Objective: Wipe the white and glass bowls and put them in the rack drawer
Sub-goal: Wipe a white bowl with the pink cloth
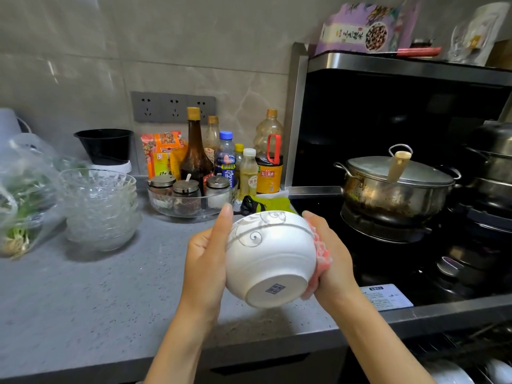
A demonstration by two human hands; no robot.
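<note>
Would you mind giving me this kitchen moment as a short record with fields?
white bowl: held in the air over the counter edge, tilted, base toward the camera
left hand: grips the bowl's left side
right hand: holds a pink cloth against the bowl's right side
glass bowls: stacked on the counter at left, untouched
rack drawer: lower right, dim, dishes inside
stage: wiping the white bowl; glass bowls not yet in hand

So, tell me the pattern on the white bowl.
The white bowl has grey scrolls and dotted circles near its rim; head view.
</note>
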